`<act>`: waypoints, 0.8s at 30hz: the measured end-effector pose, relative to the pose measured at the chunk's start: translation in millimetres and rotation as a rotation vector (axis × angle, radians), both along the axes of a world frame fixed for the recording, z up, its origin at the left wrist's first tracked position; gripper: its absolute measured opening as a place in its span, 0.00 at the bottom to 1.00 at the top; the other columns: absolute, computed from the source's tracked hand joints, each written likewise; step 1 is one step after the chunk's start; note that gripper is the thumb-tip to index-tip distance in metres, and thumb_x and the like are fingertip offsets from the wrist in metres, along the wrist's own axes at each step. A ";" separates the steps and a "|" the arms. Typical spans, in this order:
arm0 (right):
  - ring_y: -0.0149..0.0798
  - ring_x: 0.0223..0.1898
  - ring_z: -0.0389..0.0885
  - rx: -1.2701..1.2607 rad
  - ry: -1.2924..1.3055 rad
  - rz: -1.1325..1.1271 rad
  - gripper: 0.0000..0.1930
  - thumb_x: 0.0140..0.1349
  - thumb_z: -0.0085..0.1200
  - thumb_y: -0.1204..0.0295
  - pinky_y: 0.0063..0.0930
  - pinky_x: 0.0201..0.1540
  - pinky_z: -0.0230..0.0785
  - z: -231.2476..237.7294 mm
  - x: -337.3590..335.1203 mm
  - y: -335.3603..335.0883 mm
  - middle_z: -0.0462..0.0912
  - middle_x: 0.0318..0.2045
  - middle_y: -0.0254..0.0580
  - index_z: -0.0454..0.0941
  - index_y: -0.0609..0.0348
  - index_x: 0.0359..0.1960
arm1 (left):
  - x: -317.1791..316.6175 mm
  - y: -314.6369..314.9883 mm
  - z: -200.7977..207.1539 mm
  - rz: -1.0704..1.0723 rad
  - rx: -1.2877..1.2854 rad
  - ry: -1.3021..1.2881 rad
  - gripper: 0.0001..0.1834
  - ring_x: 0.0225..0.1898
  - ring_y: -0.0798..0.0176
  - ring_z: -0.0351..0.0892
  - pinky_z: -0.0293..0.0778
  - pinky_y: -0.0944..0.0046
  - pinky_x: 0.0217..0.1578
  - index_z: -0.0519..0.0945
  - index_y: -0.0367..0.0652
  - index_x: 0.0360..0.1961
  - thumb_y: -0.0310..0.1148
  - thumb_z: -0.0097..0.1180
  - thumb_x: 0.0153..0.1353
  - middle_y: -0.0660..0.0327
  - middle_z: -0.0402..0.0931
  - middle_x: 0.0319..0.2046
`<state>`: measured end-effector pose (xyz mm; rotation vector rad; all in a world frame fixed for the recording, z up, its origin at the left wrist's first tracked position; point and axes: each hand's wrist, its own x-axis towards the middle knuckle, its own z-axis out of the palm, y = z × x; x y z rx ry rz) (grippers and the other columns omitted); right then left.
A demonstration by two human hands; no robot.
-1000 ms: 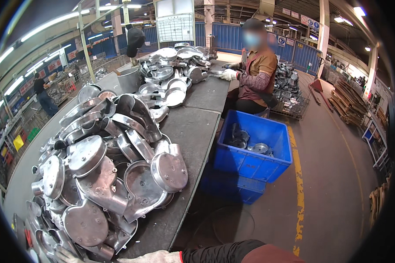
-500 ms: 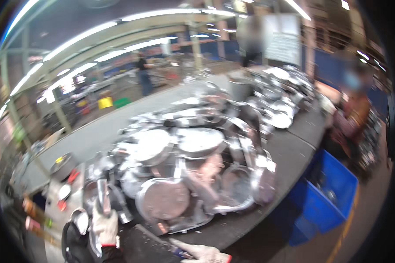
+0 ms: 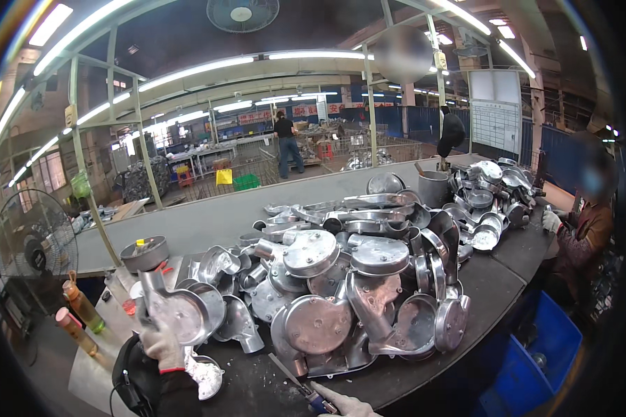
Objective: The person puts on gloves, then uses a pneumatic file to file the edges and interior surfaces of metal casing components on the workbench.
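Observation:
My left hand [image 3: 161, 345], in a white glove and slightly blurred, grips the near edge of a silvery metal housing [image 3: 181, 316]. That casting is round and shallow, with a short spout pointing up and away. Just below the hand lies a brighter casting [image 3: 206, 377] with a whitish surface. My right hand [image 3: 346, 403], also gloved, is at the lower edge, closed around the dark blue handle of a flat file [image 3: 285, 370]; its blade points up and left over the dark bench top. Part of the right hand is cut off by the frame edge.
A large heap of similar castings [image 3: 320, 323] covers the dark bench [image 3: 490, 278]. At left stand a round metal pan [image 3: 145, 255], two bottles [image 3: 83, 309] and a fan [image 3: 38, 243]. Blue bins [image 3: 546, 347] stand below the right edge; a co-worker [image 3: 584, 222] sits beyond them.
My left hand has raised the housing from the left of the heap. My right hand, with the file, has shifted slightly right and down. The view has turned and become sharper.

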<state>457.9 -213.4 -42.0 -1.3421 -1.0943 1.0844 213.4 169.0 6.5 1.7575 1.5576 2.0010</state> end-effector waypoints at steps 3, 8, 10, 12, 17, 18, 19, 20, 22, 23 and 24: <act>0.28 0.31 0.82 0.003 -0.004 0.013 0.43 0.63 0.57 0.78 0.27 0.35 0.80 -2.2 0.0 1.1 0.84 0.43 0.39 0.54 0.45 0.80 | -28.8 -34.0 33.9 -0.050 0.181 0.126 0.21 0.53 0.51 0.85 0.77 0.57 0.54 0.76 0.37 0.64 0.24 0.53 0.69 0.50 0.85 0.53; 0.29 0.31 0.81 -0.031 0.006 0.029 0.44 0.63 0.56 0.78 0.27 0.34 0.79 -0.6 -0.7 -0.5 0.84 0.44 0.39 0.53 0.44 0.81 | -51.0 -108.2 68.5 -0.297 0.025 0.121 0.16 0.52 0.55 0.84 0.76 0.59 0.55 0.83 0.34 0.52 0.21 0.60 0.63 0.52 0.85 0.49; 0.29 0.31 0.81 -0.047 -0.025 0.004 0.44 0.63 0.56 0.78 0.27 0.35 0.79 -1.5 -1.2 -0.9 0.83 0.44 0.39 0.52 0.44 0.81 | -46.4 -122.9 72.8 -0.489 0.109 0.142 0.11 0.46 0.54 0.85 0.78 0.59 0.50 0.87 0.37 0.42 0.22 0.65 0.56 0.55 0.87 0.44; 0.29 0.31 0.80 -0.021 -0.008 0.048 0.43 0.63 0.56 0.77 0.27 0.34 0.79 -3.8 -2.0 -1.0 0.83 0.43 0.39 0.52 0.45 0.81 | -38.4 -133.9 72.3 -0.791 0.012 0.226 0.13 0.45 0.56 0.84 0.78 0.59 0.51 0.88 0.42 0.40 0.23 0.69 0.51 0.57 0.87 0.40; 0.29 0.29 0.79 0.130 -0.171 -0.028 0.44 0.64 0.56 0.76 0.27 0.34 0.78 -9.5 -6.5 0.3 0.83 0.38 0.37 0.51 0.45 0.81 | -3.4 -153.4 64.9 -1.197 -0.056 0.786 0.23 0.42 0.65 0.80 0.78 0.66 0.45 0.91 0.67 0.42 0.25 0.68 0.46 0.75 0.88 0.41; 0.29 0.29 0.79 0.107 -0.171 -0.030 0.44 0.64 0.56 0.75 0.27 0.34 0.78 -10.4 -7.2 0.3 0.83 0.37 0.37 0.51 0.45 0.81 | 4.8 -157.8 61.9 -1.111 -0.067 0.997 0.22 0.43 0.65 0.80 0.77 0.65 0.47 0.91 0.70 0.42 0.27 0.67 0.48 0.77 0.87 0.42; 0.29 0.29 0.79 0.085 -0.172 -0.030 0.44 0.64 0.56 0.74 0.27 0.34 0.78 -10.9 -7.2 0.1 0.83 0.37 0.37 0.51 0.45 0.81 | 10.6 -161.6 59.2 -1.011 -0.077 1.202 0.21 0.44 0.65 0.80 0.77 0.64 0.50 0.90 0.72 0.42 0.29 0.65 0.49 0.79 0.87 0.43; 0.29 0.29 0.79 0.092 -0.183 -0.032 0.44 0.64 0.56 0.74 0.27 0.34 0.78 -11.6 -7.6 0.1 0.83 0.37 0.37 0.51 0.45 0.81 | 19.0 -162.4 56.2 -1.072 0.045 1.273 0.20 0.45 0.65 0.80 0.77 0.62 0.50 0.90 0.73 0.41 0.31 0.65 0.50 0.80 0.87 0.42; 0.29 0.29 0.80 0.015 -0.157 -0.006 0.43 0.64 0.56 0.73 0.28 0.35 0.78 -12.5 -7.8 -0.4 0.83 0.35 0.37 0.51 0.45 0.81 | 29.9 -167.6 44.8 -1.151 0.184 1.450 0.17 0.51 0.59 0.79 0.79 0.52 0.49 0.88 0.69 0.40 0.33 0.68 0.48 0.72 0.83 0.48; 0.29 0.29 0.80 0.021 -0.164 -0.015 0.43 0.64 0.56 0.73 0.28 0.35 0.78 -12.8 -7.7 -0.7 0.83 0.35 0.37 0.51 0.45 0.81 | 33.0 -171.7 36.3 -1.169 -0.022 1.525 0.19 0.60 0.50 0.75 0.62 0.43 0.66 0.84 0.55 0.53 0.36 0.63 0.58 0.59 0.81 0.55; 0.29 0.28 0.80 0.111 -0.234 -0.038 0.43 0.64 0.56 0.72 0.28 0.35 0.78 -13.2 -8.2 -0.7 0.83 0.35 0.37 0.51 0.45 0.81 | 34.0 -176.8 25.8 -1.059 0.008 1.474 0.16 0.61 0.53 0.75 0.61 0.41 0.66 0.84 0.59 0.48 0.36 0.61 0.58 0.62 0.80 0.55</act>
